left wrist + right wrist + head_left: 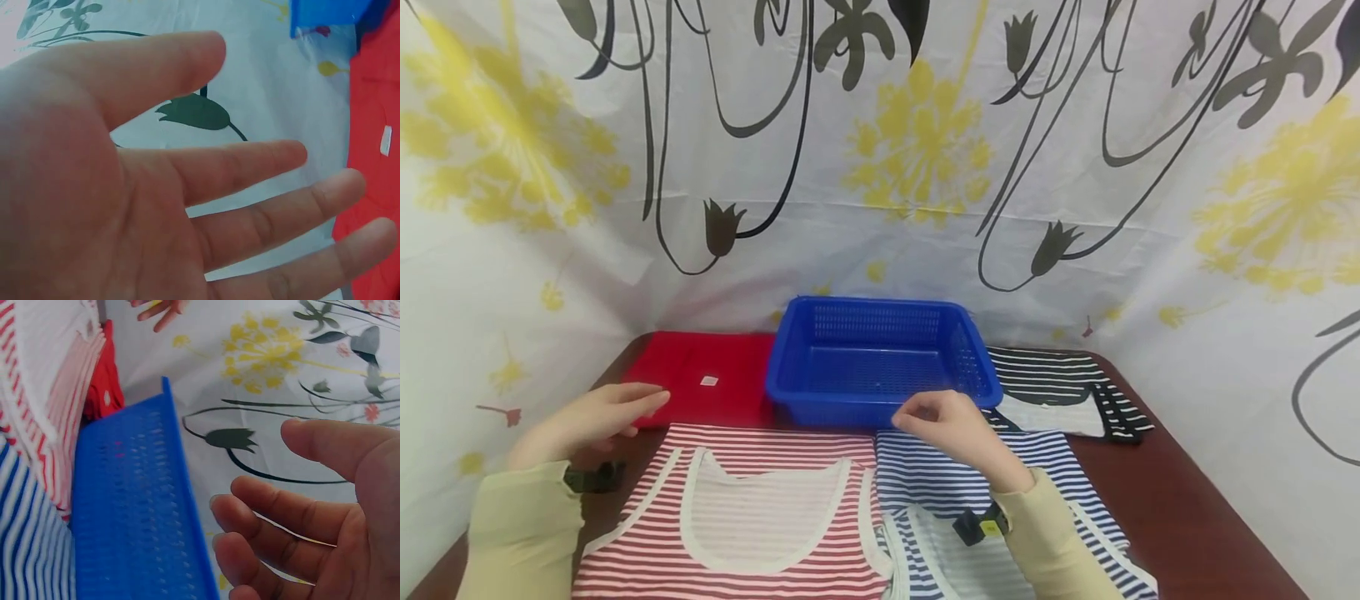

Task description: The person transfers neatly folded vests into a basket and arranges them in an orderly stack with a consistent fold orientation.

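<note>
My left hand (606,417) hovers by the left side of a folded red garment (700,383) with a small white tag. In the left wrist view its fingers (244,225) are spread and straight, with nothing in the palm. My right hand (951,421) is raised at the near right of a blue plastic basket (880,412), its fingers loosely bent around nothing. Below the hands lie a red-and-white striped top (632,550) and, to its right, a blue-and-white striped top (925,467), partly hidden by the right forearm. No cloth shows inside the basket.
A black-and-white striped garment (1045,367) lies behind on the right, partly covered by the basket. The dark brown table (1195,508) shows along the right side. A white curtain (880,150) with flower prints hangs around the back and sides.
</note>
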### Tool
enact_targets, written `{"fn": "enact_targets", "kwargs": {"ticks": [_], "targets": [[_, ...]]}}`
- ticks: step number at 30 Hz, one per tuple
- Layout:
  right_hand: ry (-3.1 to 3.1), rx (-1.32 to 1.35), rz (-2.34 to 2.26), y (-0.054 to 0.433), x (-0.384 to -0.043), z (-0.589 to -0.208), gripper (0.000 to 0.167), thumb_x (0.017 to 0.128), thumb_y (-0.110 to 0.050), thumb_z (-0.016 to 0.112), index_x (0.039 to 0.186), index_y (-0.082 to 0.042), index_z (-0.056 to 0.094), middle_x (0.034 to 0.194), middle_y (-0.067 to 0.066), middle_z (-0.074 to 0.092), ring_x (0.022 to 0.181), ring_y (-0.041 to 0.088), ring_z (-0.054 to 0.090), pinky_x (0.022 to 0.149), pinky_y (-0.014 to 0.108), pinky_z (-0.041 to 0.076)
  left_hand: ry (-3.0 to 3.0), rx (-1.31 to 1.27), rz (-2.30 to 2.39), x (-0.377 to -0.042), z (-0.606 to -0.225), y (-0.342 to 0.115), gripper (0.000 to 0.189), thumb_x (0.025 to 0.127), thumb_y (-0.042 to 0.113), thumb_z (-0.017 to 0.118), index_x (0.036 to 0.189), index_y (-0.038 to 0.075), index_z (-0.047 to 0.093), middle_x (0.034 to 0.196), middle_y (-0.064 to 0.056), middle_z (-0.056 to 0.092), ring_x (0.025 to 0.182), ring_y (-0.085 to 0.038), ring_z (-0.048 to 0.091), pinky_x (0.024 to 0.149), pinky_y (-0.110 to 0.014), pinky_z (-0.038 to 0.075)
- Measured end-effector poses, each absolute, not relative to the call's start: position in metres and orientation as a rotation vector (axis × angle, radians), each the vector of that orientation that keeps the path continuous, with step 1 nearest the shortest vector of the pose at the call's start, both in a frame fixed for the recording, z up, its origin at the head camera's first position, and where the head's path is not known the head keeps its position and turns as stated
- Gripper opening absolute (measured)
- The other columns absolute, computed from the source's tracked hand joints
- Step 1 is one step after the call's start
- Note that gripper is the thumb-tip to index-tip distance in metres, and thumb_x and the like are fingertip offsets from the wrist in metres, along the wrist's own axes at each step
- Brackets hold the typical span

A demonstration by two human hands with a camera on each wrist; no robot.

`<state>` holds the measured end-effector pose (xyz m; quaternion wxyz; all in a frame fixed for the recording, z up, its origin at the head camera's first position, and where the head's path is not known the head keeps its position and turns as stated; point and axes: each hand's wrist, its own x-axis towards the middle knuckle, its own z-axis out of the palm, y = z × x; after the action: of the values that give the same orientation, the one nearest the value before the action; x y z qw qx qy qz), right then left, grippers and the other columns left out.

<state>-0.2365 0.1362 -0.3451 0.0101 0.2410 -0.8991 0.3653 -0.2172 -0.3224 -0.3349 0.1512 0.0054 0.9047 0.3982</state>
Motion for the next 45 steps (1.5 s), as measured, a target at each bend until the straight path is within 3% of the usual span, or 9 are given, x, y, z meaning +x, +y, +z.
{"fn": "enact_targets", "kwargs": {"ticks": [3,5,7,10,15,22,30,38,45], "targets": [[-2.868,0.877,1.037,0.128,-0.236,-0.354,0.018,0.089,-0.036,0.069,0.091,-0.020,0.075,0.085,-0.013,0.069,0.079,0.006,0.062,0.073,0.030,0.052,2.597,-0.018,1.099,-0.217,-0.340,-0.324,0.080,0.093,0.050,0.058,0.135,-0.016,0.039,0.122,-0.034,0.050,0.101,-0.040,0.055,0.080,-0.049,0.054],[-2.927,0.973,0.934,0.123,-0.236,-0.361,0.024,0.088,-0.039,0.070,0.094,-0.017,0.076,0.085,-0.012,0.069,0.078,0.005,0.062,0.072,0.028,0.051,2.605,-0.060,1.012,-0.217,-0.346,-0.324,0.062,0.091,0.046,0.062,0.113,-0.012,0.058,0.098,-0.024,0.061,0.086,-0.032,0.058,0.073,-0.042,0.055],[-2.989,1.071,0.845,0.119,-0.235,-0.367,0.029,0.086,-0.039,0.070,0.097,-0.013,0.076,0.083,-0.012,0.068,0.075,0.004,0.060,0.070,0.027,0.050,2.625,-0.077,0.891,-0.218,-0.352,-0.322,0.047,0.087,0.041,0.068,0.085,-0.005,0.064,0.072,-0.010,0.058,0.071,-0.022,0.054,0.064,-0.036,0.052],[-3.080,1.123,0.766,0.113,-0.233,-0.376,0.036,0.081,-0.040,0.074,0.100,-0.010,0.076,0.076,-0.013,0.063,0.069,0.004,0.055,0.066,0.025,0.048,2.621,-0.091,0.769,-0.220,-0.359,-0.316,0.036,0.081,0.035,0.074,0.069,0.004,0.062,0.059,-0.002,0.050,0.062,-0.017,0.047,0.059,-0.031,0.046],[-3.177,1.029,0.732,0.106,-0.227,-0.387,0.038,0.073,-0.038,0.080,0.099,-0.009,0.075,0.064,-0.011,0.050,0.058,0.005,0.045,0.055,0.025,0.040,2.610,-0.110,0.724,-0.221,-0.364,-0.307,0.030,0.072,0.028,0.081,0.078,0.003,0.066,0.065,-0.004,0.054,0.064,-0.019,0.047,0.058,-0.031,0.044],[-3.163,0.896,0.590,0.100,-0.220,-0.400,0.036,0.070,-0.042,0.079,0.060,-0.020,0.053,0.054,-0.012,0.039,0.050,0.007,0.035,0.046,0.025,0.031,2.542,-0.160,0.793,-0.221,-0.368,-0.301,0.036,0.067,0.025,0.084,0.088,0.000,0.068,0.072,-0.008,0.061,0.069,-0.022,0.052,0.060,-0.033,0.049],[-3.102,0.824,0.486,0.091,-0.214,-0.409,0.041,0.068,-0.047,0.080,0.064,-0.020,0.050,0.063,-0.008,0.046,0.053,0.009,0.040,0.045,0.027,0.036,2.536,-0.203,0.799,-0.223,-0.370,-0.303,0.047,0.066,0.024,0.085,0.097,-0.005,0.063,0.081,-0.011,0.060,0.077,-0.026,0.053,0.064,-0.038,0.052],[-3.081,0.819,0.494,0.085,-0.214,-0.415,0.035,0.066,-0.040,0.081,0.067,-0.021,0.051,0.062,-0.010,0.048,0.054,0.008,0.042,0.047,0.026,0.038,2.561,-0.078,0.751,-0.224,-0.377,-0.297,0.017,0.066,0.003,0.073,0.081,-0.001,0.065,0.071,-0.007,0.057,0.063,-0.021,0.051,0.055,-0.032,0.048],[-3.116,0.791,0.571,0.083,-0.215,-0.417,0.036,0.067,-0.037,0.080,0.062,-0.021,0.049,0.056,-0.011,0.046,0.049,0.007,0.039,0.045,0.025,0.036,2.523,-0.089,0.783,-0.227,-0.379,-0.295,0.018,0.066,0.006,0.076,0.082,0.001,0.068,0.071,-0.006,0.062,0.063,-0.020,0.054,0.058,-0.033,0.050]]}}
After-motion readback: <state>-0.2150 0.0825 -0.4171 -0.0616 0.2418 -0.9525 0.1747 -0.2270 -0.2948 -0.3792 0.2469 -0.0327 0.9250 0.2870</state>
